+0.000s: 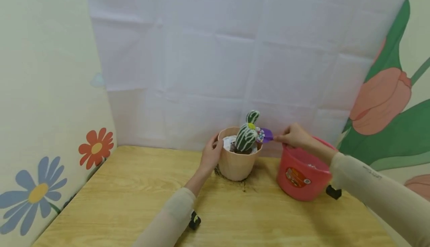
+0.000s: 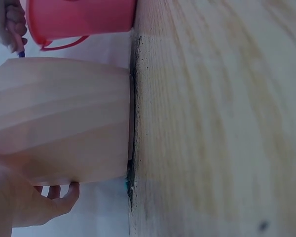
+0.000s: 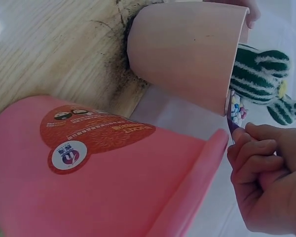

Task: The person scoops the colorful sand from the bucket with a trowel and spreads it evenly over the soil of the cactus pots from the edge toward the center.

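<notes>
A peach-coloured flower pot (image 1: 236, 166) stands on the table with a knitted green-and-white cactus (image 1: 246, 138) in it. White material (image 1: 229, 141) lies around the cactus inside the pot. My left hand (image 1: 212, 153) holds the pot by its left side, near the rim. In my right hand (image 1: 295, 135) is a small shovel with a purple blade (image 1: 267, 135) and a pink handle. Multicoloured pebbles (image 3: 238, 107) fill the blade, which is at the pot's right rim beside the cactus. The fingers of my right hand (image 3: 264, 170) curl round the handle.
A red bucket (image 1: 299, 178) stands right of the pot, under my right forearm, with pale contents partly visible. Dark soil crumbs (image 3: 119, 74) lie around the pot's base. A white sheet (image 1: 215, 71) hangs behind the wooden table (image 1: 141, 202).
</notes>
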Motion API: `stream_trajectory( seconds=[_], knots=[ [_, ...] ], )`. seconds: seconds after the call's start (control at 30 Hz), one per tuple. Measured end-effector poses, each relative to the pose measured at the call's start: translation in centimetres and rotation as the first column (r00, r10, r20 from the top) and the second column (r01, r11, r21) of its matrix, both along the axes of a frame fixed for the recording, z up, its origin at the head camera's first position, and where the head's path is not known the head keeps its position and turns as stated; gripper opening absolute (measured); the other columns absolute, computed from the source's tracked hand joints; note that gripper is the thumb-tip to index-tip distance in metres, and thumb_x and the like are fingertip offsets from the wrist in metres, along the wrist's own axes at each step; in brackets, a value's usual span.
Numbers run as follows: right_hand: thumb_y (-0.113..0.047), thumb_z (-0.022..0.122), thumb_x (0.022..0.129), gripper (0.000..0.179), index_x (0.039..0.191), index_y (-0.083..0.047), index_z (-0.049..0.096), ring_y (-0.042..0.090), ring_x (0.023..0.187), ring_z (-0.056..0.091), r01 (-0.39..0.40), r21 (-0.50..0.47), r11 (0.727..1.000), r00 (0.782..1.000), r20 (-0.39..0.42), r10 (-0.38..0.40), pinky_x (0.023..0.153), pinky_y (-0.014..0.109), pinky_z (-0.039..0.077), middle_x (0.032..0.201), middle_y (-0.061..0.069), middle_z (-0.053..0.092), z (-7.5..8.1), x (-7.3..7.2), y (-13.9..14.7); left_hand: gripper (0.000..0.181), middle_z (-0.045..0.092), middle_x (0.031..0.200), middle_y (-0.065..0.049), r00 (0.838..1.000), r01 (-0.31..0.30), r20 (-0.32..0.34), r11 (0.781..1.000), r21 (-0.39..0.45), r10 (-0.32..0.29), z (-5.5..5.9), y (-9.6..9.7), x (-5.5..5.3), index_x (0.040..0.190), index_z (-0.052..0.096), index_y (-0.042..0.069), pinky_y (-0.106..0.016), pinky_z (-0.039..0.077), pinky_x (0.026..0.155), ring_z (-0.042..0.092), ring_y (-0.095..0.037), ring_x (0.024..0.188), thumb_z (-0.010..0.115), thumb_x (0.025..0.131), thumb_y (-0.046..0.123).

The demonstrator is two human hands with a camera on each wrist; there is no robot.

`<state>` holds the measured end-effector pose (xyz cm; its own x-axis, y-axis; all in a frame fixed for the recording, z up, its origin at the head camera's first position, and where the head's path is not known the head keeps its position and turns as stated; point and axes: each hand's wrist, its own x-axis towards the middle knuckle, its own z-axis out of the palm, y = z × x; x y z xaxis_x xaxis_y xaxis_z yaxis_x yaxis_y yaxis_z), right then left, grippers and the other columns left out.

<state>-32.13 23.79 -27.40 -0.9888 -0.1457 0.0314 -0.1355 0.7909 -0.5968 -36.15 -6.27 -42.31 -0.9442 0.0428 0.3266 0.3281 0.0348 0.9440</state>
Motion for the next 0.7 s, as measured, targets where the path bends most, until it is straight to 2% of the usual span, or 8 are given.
stream_trajectory(
  seconds=[0.13,0.33,0.53,0.7],
  knots=[
    [-0.021,0.075,0.094,0.040,0.060,0.000,0.068,0.008,0.042,0.048,-0.007,0.019,1.000,1.000,-0.017,0.007,0.042,0.022,0.041,0.050,0.003,0.058,-0.2,-0.1,-0.4,0.051,0.051,0.149,-0.012,1.000,-0.018,0.001,1.000,0.012,0.018,-0.1,0.1,0.1,0.154,0.044,0.008,-0.049,0.048,0.102,0.051,-0.031,0.130,0.051,0.108,0.030],
    [-0.021,0.074,0.095,0.037,0.063,-0.003,0.070,0.012,0.047,0.052,-0.004,0.044,0.999,0.999,-0.038,0.006,0.046,0.024,0.045,0.057,0.008,0.063,-0.2,0.1,-0.4,0.051,0.052,0.148,-0.013,1.000,-0.010,-0.001,1.000,0.027,0.010,0.1,0.7,0.2,0.153,0.045,0.007,-0.048,0.048,0.102,0.052,-0.031,0.129,0.051,0.107,0.028],
    [-0.020,0.073,0.095,0.034,0.064,-0.006,0.070,0.013,0.047,0.049,-0.029,0.118,0.993,0.986,-0.158,0.048,0.044,0.027,0.041,0.056,0.005,0.060,-0.5,0.7,-0.8,0.051,0.052,0.147,-0.013,1.000,-0.006,0.011,1.000,0.014,0.006,0.2,0.9,0.2,0.153,0.045,0.007,-0.049,0.048,0.102,0.052,-0.031,0.129,0.050,0.107,0.030],
    [-0.020,0.072,0.095,0.033,0.066,-0.008,0.067,0.012,0.047,0.040,-0.002,0.201,0.980,0.969,-0.243,0.052,0.043,0.027,0.035,0.054,0.001,0.050,-0.3,1.1,-1.8,0.053,0.051,0.148,-0.011,1.000,-0.007,0.020,1.000,0.007,0.007,0.3,0.5,0.0,0.154,0.045,0.010,-0.049,0.048,0.102,0.051,-0.031,0.130,0.049,0.108,0.035]
  ],
)
